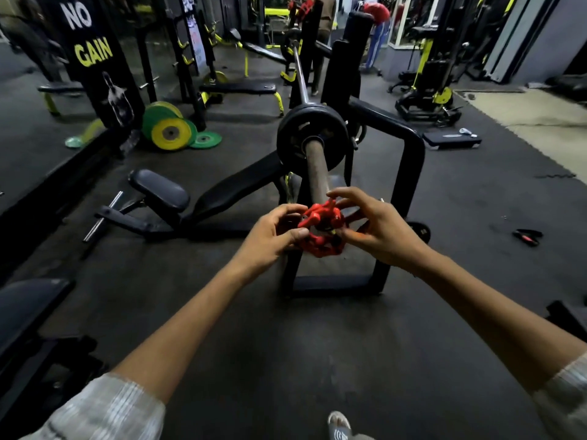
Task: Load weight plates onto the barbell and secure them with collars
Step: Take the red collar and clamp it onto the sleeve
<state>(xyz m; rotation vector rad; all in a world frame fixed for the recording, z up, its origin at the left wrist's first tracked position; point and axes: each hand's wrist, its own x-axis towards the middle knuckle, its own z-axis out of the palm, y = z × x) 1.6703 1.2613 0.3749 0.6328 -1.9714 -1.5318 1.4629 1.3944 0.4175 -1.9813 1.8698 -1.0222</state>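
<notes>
Both forearms are bare, with pale grey sleeves pushed up near the elbows. The left sleeve (104,411) is made of a light fabric marked by fine vertical ribs or stripes, bunched in soft folds at its edge. The right sleeve (568,395) shows the same pale striped cloth. No rings, watch or bands are seen on the left hand (270,239) or the right hand (378,227). A grey sandal (341,428) with a white printed mark is worn on one foot.
</notes>
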